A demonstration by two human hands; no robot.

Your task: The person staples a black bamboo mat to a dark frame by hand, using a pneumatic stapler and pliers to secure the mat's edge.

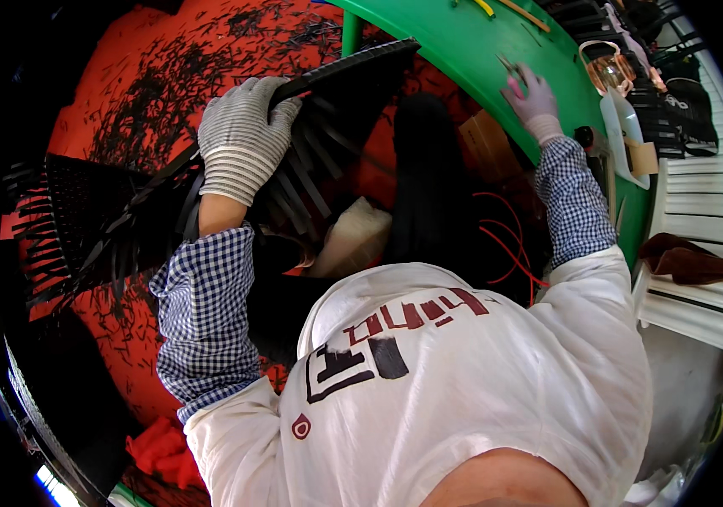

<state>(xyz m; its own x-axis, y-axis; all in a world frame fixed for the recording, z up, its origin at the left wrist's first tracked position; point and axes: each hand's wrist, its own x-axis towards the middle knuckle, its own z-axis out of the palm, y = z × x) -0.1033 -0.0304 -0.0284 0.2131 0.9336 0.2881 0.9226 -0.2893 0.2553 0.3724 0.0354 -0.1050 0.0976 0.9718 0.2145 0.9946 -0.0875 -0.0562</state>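
Note:
My left hand, in a grey striped knit glove, is closed on the edge of a black woven basket piece. Loose black strips hang below that edge, and the dark interior hides the rest of the piece's shape. Out to the right, over the green table, my right hand wears a thin pale glove. Its fingers are closed round a small tool with a pink handle and a metal tip; its exact kind is too small to make out.
Cut black strip scraps cover the red floor. Another black woven piece with protruding strips stands at left. Along the table lie a yellow-handled tool, a wooden stick and a white tray. A red cord loops below.

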